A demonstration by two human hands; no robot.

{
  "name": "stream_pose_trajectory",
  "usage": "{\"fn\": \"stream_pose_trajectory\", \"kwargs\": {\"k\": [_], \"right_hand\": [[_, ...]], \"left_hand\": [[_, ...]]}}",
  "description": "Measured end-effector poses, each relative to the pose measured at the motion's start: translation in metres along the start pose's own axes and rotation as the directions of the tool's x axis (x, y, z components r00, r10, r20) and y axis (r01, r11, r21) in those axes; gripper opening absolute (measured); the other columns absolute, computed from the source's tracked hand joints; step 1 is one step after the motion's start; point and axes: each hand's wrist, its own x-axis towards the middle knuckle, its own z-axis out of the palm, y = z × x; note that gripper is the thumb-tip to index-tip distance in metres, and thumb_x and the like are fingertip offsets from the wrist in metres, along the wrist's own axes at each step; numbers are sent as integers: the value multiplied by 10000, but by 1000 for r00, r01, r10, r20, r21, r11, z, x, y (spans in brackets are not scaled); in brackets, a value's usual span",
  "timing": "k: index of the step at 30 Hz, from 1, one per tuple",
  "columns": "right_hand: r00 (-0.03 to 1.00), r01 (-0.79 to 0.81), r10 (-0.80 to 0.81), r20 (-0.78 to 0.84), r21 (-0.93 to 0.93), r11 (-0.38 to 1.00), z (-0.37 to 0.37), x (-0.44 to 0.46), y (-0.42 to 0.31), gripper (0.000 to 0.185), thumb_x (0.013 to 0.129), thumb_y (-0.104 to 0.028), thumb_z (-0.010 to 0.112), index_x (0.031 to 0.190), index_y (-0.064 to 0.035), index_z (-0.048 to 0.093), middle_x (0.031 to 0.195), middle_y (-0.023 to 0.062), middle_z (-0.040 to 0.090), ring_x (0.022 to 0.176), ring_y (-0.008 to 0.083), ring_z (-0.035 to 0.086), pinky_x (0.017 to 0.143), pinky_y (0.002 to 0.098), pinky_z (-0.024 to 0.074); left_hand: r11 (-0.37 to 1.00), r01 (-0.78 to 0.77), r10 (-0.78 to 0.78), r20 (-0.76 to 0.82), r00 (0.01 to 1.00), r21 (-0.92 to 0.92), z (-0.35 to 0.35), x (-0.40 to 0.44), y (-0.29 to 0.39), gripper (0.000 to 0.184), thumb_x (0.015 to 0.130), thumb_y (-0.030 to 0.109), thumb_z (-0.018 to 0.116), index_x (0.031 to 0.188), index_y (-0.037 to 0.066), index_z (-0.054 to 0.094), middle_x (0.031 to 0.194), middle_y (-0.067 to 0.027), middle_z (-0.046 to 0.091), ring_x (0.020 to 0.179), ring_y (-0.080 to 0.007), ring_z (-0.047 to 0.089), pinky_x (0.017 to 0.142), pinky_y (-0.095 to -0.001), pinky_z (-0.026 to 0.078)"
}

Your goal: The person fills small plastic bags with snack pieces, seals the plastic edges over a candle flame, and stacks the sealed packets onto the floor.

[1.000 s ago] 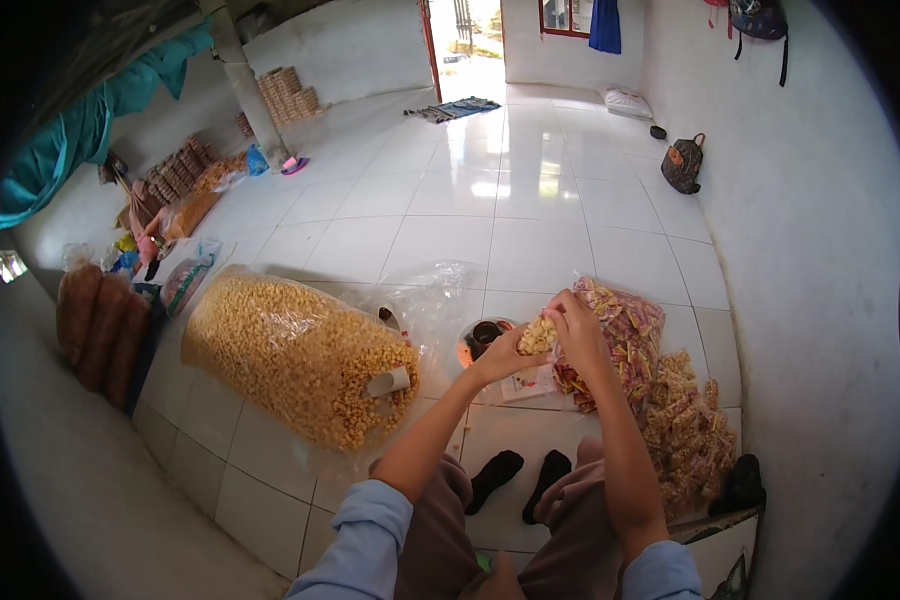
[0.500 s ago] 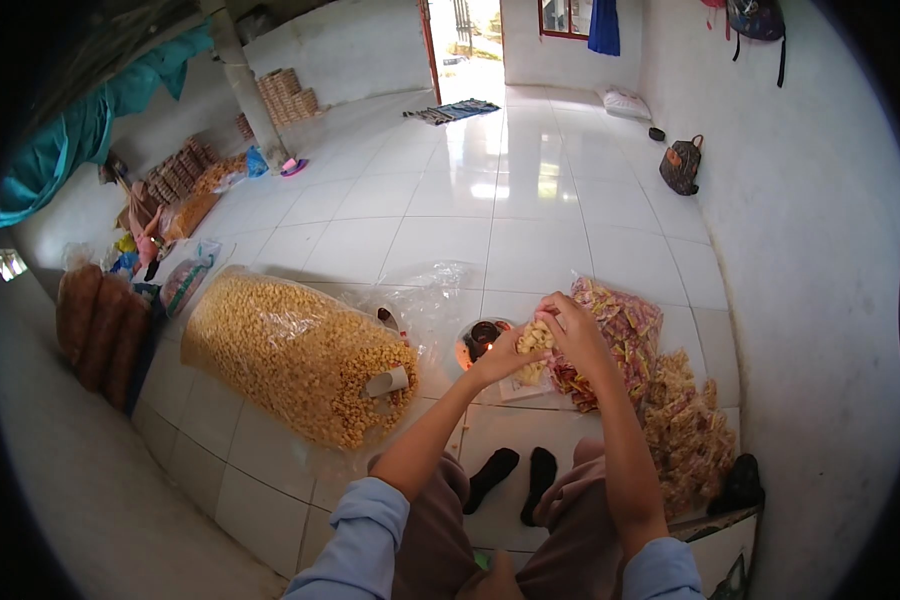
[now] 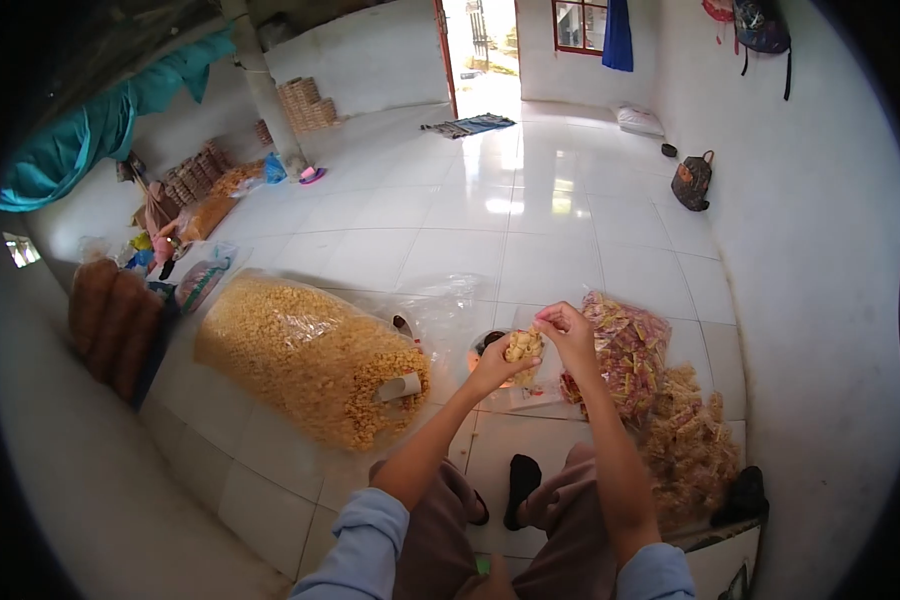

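Note:
My left hand (image 3: 492, 366) is closed around a small clear plastic bag of yellow snacks (image 3: 523, 347), held above the floor. At the bag's upper right edge, the thumb and fingers of my right hand (image 3: 568, 330) are pinched together on the plastic. Partly hidden behind my left hand is a small burner (image 3: 488, 340) on a round base. Below the bag lies a white flat box (image 3: 533, 398). To the left, a large clear sack of yellow snacks (image 3: 290, 345) rests on its side, with a white scoop (image 3: 398, 387) in its open mouth.
Right of my hands lie a pile of pink and yellow packets (image 3: 625, 350) and a heap of filled small bags (image 3: 685, 440). Tall brown sacks (image 3: 115, 320) stand at the left. A backpack (image 3: 692, 182) leans against the right wall. A mat (image 3: 468, 125) lies by the doorway.
My hands have moved slightly apart and down, and the right fingers have shifted from around the bag to its top edge. My feet have shifted, and the camera view has tilted a little.

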Motion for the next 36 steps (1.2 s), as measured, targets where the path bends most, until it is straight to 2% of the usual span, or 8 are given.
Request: {"fn": "stream_pose_trajectory", "kwargs": {"k": [8, 10, 11, 15, 21, 31, 34, 36], "right_hand": [[982, 177, -175, 70, -17, 984, 52, 5, -9, 165, 768, -11, 590, 931, -14, 570, 719, 49, 620, 653, 104, 571, 601, 245, 451], [975, 219, -215, 49, -108, 970, 67, 10, -22, 209, 769, -7, 583, 976, -22, 555, 714, 58, 621, 630, 124, 569, 611, 252, 453], [979, 198, -192, 66, -93, 976, 73, 12, -20, 246, 767, -35, 599, 1008, -42, 549, 754, 45, 619, 665, 133, 568, 650, 256, 449], [996, 55, -67, 57, 193, 980, 107, 12, -30, 210, 754, -96, 638, 950, -47, 578, 840, 22, 599, 772, 124, 556, 719, 255, 432], [953, -74, 27, 301, 145, 987, 142, 12, -11, 123, 789, -85, 609, 867, 2, 572, 816, 27, 591, 825, 96, 545, 712, 246, 434], [971, -48, -8, 238, 226, 973, 197, 0, -23, 90, 763, -72, 627, 815, -9, 590, 778, 31, 613, 707, 82, 560, 647, 225, 448], [972, -61, 16, 236, 183, 981, 210, 6, -13, 114, 769, -72, 622, 858, -16, 578, 801, 29, 608, 732, 84, 556, 677, 227, 442], [971, -83, 14, 240, 279, 957, 222, 9, -7, 135, 761, -59, 616, 878, -22, 561, 894, 46, 591, 801, 108, 549, 718, 245, 437]], "left_hand": [[990, -141, 134, -278, 951, -8, -43, -22, 6, 274, 839, 160, 566, 1075, 48, 485, 976, -23, 565, 936, -81, 516, 791, -225, 424], [983, -169, 127, -417, 900, -66, -47, -24, 19, 187, 836, 152, 568, 991, 63, 513, 906, -2, 576, 822, -56, 529, 685, -197, 423], [983, -139, 71, -462, 884, -116, -46, -27, 29, 100, 834, 127, 569, 906, 68, 533, 824, 14, 580, 694, -30, 510, 587, -176, 395], [961, -232, 125, -508, 852, -152, -70, -38, 26, 64, 838, 102, 564, 868, 47, 555, 815, -9, 604, 757, -50, 544, 662, -182, 420], [950, -228, 25, -680, 733, -211, -86, -72, 36, 129, 864, 153, 534, 931, 46, 562, 934, -12, 580, 790, -37, 521, 629, -173, 403], [976, -172, 64, -586, 808, -131, -120, -107, 44, 391, 853, 183, 553, 1192, 47, 412, 936, -26, 572, 825, -64, 548, 649, -199, 454], [983, -106, 0, -576, 817, -150, -126, -120, 42, 408, 828, 141, 587, 1176, 29, 407, 1010, -44, 536, 881, -81, 526, 758, -201, 427], [996, -31, 70, -487, 871, 87, -141, -123, 22, 446, 826, 138, 587, 1210, 37, 385, 991, -49, 532, 871, -90, 521, 743, -206, 430]]}}
